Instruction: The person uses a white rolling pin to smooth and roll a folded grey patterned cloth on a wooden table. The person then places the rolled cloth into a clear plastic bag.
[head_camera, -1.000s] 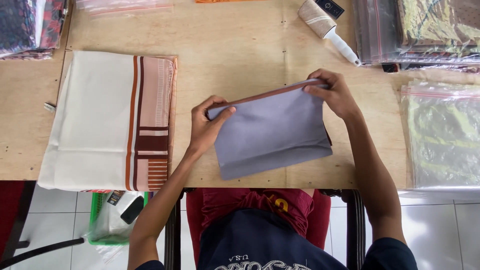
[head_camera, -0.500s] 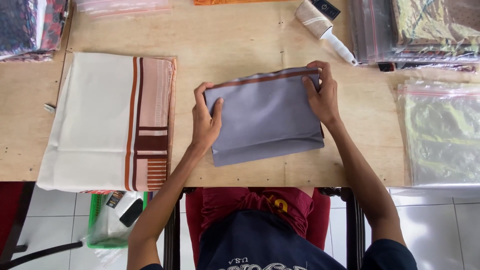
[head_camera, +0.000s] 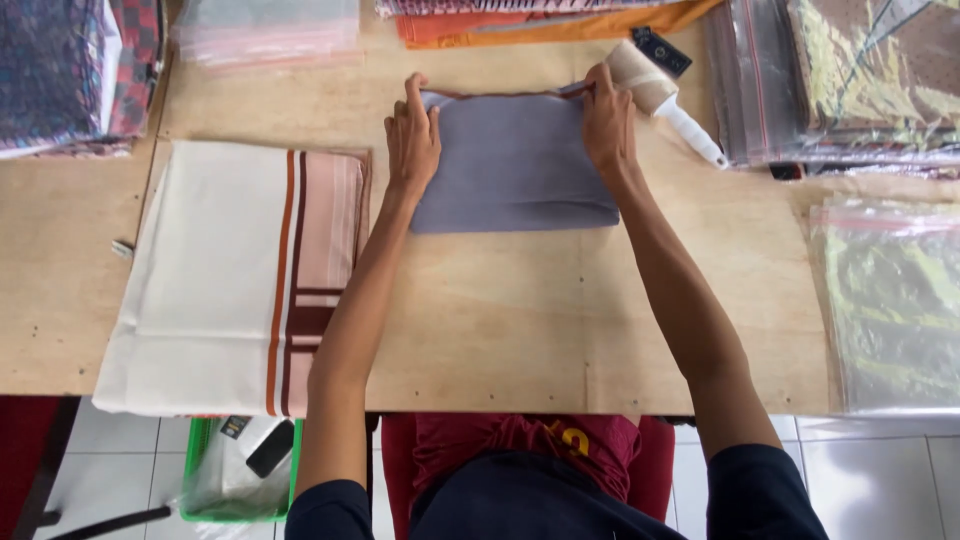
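the grey folded cloth (head_camera: 515, 165) lies flat on the wooden table (head_camera: 520, 320), at about 12 o'clock from the person. the left hand (head_camera: 412, 140) is open, with palm and fingers pressed flat on the left edge of the cloth. the right hand (head_camera: 607, 122) lies on the right upper corner, fingers bent over the edge; i cannot tell if it pinches the fabric or only presses. i judge that the step in hand is smoothing and squaring the fold, and the next move calls for even pressure so the edges stay aligned.

at 3 o'clock a clear plastic bag (head_camera: 885, 300) holds a greenish patterned cloth. at 1 o'clock more bagged cloths (head_camera: 850, 80) are stacked. under the table at 8 o'clock a green basket (head_camera: 240, 470) holds dark small things, unclear. a cream striped cloth (head_camera: 235, 275) lies at 9 o'clock.
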